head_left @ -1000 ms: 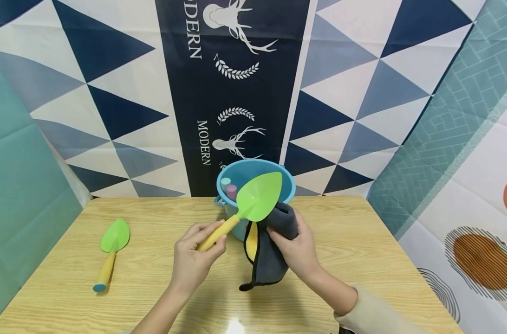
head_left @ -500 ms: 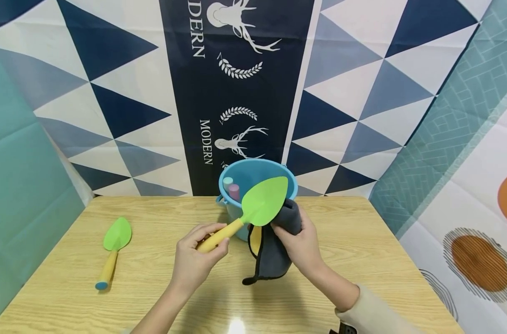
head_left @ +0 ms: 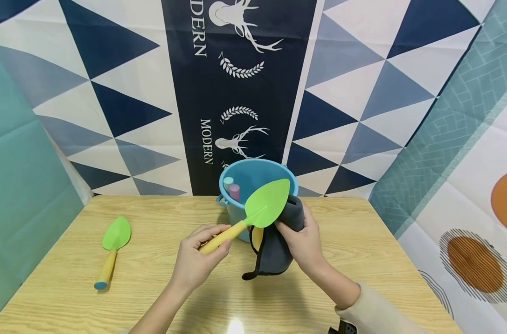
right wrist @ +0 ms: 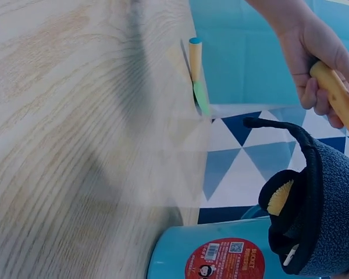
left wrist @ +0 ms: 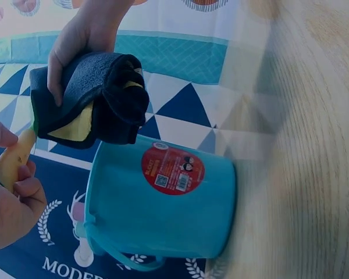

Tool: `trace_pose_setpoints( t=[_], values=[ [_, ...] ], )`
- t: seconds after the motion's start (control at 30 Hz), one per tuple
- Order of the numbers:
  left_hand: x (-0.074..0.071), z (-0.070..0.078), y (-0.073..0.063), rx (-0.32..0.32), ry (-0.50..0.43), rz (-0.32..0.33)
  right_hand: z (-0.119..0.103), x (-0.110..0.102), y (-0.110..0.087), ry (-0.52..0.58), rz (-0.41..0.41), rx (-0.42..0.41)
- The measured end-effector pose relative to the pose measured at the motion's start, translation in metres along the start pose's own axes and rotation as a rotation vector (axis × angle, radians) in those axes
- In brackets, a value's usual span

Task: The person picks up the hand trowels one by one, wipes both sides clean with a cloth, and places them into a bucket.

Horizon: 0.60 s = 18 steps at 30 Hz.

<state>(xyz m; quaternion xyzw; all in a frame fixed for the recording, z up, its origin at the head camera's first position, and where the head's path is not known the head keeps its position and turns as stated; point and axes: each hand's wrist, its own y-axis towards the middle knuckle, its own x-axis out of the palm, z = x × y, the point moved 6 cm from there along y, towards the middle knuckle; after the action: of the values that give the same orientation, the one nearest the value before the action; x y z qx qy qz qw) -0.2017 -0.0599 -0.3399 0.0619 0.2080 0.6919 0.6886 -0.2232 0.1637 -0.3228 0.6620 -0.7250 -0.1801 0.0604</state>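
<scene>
My left hand (head_left: 199, 260) holds a toy garden trowel (head_left: 267, 204) by its yellow handle, its green blade tilted up to the right. My right hand (head_left: 305, 239) grips a bunched cloth (head_left: 274, 255), dark grey outside and yellow inside, against the blade's right edge. Part of the cloth hangs down, with a black loop at its corner. Both are held above the table, in front of a blue bucket (left wrist: 163, 221). In the left wrist view the cloth (left wrist: 99, 87) hides most of the blade. The right wrist view shows the left hand's fingers curled round the handle (right wrist: 334, 96).
Another green trowel (head_left: 111, 253) with a yellow handle lies on the wooden table (head_left: 153, 297) at the left. Inside the bucket, a light blue handle end (head_left: 228, 182) and a purple one (head_left: 234, 191) show. A patterned curtain (head_left: 245, 93) hangs behind the table.
Both hands, with the trowel and the cloth, have shifted slightly right in the head view, which has itself moved a little. The grips look the same.
</scene>
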Motion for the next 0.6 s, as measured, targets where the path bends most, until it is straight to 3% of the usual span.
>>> trace_pose_setpoints(
  t=[0.6],
  values=[
    [0.0006,0.0017,0.0015,-0.096,0.000,-0.020,0.0040,0.0003,-0.0007,-0.004,-0.007,0.022]
  ],
)
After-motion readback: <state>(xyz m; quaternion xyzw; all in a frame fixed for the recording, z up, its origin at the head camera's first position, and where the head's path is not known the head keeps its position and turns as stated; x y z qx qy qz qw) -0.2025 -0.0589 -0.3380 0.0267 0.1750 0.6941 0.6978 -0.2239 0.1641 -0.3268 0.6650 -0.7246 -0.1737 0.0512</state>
